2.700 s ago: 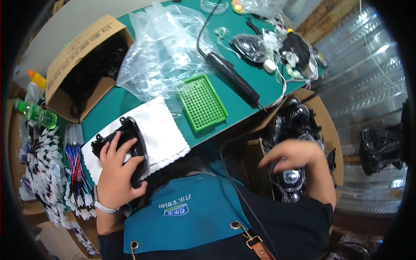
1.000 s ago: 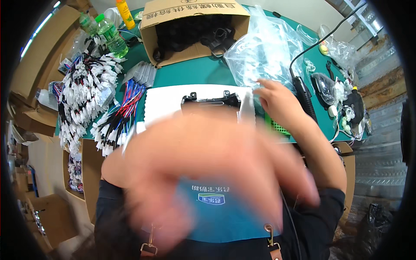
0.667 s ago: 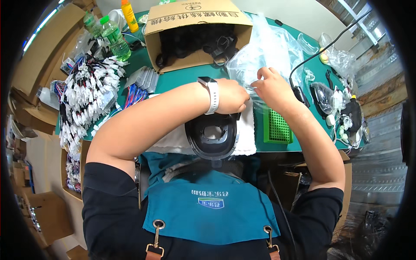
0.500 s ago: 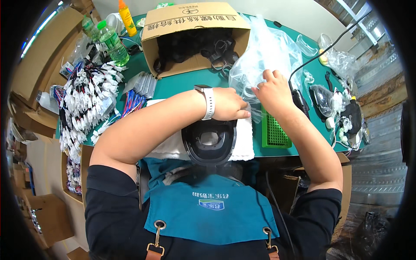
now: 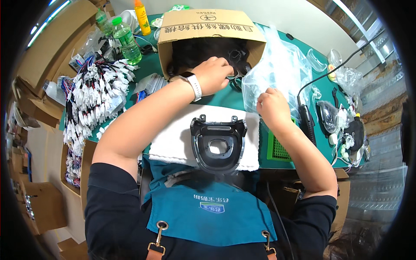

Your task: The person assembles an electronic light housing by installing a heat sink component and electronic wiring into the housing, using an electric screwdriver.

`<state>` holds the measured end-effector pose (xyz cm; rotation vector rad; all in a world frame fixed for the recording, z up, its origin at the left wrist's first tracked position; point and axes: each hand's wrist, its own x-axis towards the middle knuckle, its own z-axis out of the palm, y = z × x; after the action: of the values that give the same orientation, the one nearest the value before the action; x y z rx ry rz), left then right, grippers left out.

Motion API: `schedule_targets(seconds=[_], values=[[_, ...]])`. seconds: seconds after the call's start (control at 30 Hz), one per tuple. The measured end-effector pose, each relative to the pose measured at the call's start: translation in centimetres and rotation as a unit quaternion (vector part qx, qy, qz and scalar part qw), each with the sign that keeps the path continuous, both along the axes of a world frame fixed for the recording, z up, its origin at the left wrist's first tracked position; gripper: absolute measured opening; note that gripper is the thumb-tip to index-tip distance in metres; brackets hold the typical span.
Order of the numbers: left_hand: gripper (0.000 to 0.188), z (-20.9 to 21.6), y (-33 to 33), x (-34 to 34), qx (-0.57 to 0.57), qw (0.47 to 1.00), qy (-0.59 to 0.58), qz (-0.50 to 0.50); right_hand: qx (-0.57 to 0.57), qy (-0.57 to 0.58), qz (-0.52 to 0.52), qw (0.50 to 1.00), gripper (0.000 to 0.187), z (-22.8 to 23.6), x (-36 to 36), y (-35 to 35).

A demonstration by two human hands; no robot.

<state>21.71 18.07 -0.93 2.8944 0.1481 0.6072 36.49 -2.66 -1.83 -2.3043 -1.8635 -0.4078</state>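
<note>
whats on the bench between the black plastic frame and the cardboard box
In the head view, the white cloth under the black plastic frame, then bare green mat up to the cardboard box.

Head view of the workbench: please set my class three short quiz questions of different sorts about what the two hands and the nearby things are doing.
1. True or false: the left hand reaches into the open cardboard box.
2. What does the right hand touch?
A. a green bottle
B. a clear plastic bag
C. the black cable
3. Fill in: the black plastic frame lies on a white ____.

Key
1. True; the box holds dark parts.
2. B; the fingers pinch the clear plastic bag.
3. Cloth; the white cloth lies on the green table, near the person's apron.
</note>
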Motion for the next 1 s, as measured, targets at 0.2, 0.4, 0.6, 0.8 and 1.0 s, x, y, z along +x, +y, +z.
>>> schedule_targets(seconds=[0.2,0.4,0.6,0.8,1.0], values=[[0.03,-2.1,-0.1,2.5,0.066,0.997,0.016,0.04,0.012,0.222,-0.126,0.967,0.011,1.1,-0.1,-0.5],[0.029,-2.5,-0.8,3.3,0.075,0.997,-0.031,0.0,-0.011,0.152,-0.105,0.983,0.015,0.7,-0.3,-1.3],[0.023,-2.8,-0.4,4.0,0.095,0.995,-0.026,0.009,0.013,0.133,-0.101,0.986,0.012,-0.2,0.6,-2.4],[0.014,-2.2,2.8,0.7,0.207,0.945,-0.157,0.199,0.009,0.071,-0.07,0.995,0.011,-0.5,0.8,-2.9],[0.039,-3.8,3.4,-1.8,0.15,0.927,0.05,0.339,-0.042,0.071,-0.074,0.994,0.012,-0.1,0.4,-2.3]])
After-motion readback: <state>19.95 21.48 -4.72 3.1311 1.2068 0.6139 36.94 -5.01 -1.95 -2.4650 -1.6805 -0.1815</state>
